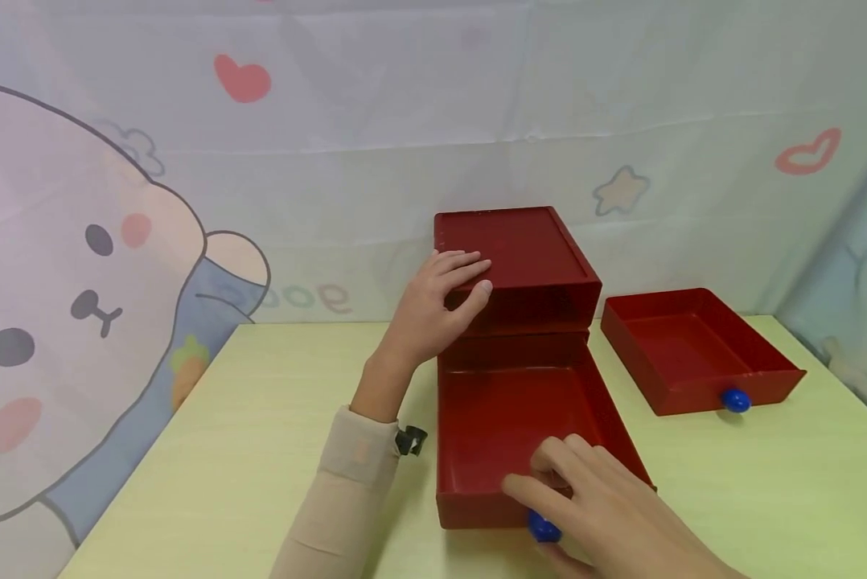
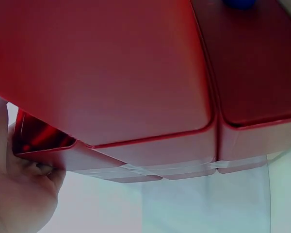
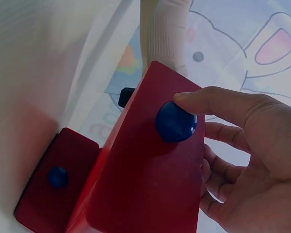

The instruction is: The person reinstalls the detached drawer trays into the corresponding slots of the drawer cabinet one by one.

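Observation:
A red cabinet stands against the backdrop, with an open slot in its upper section. My left hand rests on its top left side, fingers stretched over the top and thumb at the front edge. Below that slot, a red drawer extends far toward me. My right hand holds the drawer's front panel, with the thumb on the blue knob and the other fingers over the rim, partly hidden behind the panel. No contents show in this drawer.
A second red drawer with a blue knob lies on the pale yellow table, right of the cabinet. Behind the table hangs a printed cloth. A black strap piece sticks out at my left wrist.

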Action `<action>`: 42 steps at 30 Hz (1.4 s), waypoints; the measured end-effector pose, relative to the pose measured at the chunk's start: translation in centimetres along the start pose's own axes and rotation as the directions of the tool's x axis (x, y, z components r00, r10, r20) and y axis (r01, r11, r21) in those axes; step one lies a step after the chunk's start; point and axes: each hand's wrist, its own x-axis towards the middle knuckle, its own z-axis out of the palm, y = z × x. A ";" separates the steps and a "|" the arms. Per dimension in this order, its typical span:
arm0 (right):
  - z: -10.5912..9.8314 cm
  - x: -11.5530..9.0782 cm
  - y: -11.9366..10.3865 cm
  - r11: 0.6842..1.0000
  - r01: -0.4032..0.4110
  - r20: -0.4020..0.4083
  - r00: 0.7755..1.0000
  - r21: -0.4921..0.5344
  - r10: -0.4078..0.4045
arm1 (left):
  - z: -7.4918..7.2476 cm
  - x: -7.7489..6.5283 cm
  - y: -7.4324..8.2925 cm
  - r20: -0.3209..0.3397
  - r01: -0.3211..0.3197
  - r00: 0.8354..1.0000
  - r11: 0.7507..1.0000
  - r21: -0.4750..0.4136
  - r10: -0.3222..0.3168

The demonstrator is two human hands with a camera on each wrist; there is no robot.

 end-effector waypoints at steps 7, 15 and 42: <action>-0.5 0.5 -0.2 1.000 0.006 -0.025 1.000 0.010 -0.006 | -0.1 0.0 0.0 0.007 0.001 1.000 1.000 -0.001 -0.001; -1.7 1.8 -0.2 0.995 0.030 0.048 0.999 -0.096 -0.026 | 0.0 -0.3 0.2 0.010 0.023 1.000 1.000 -0.018 -0.023; -1.6 3.2 0.6 0.993 -0.002 -0.111 0.994 -0.114 -0.011 | -0.3 0.0 0.0 0.010 0.017 1.000 1.000 -0.001 -0.017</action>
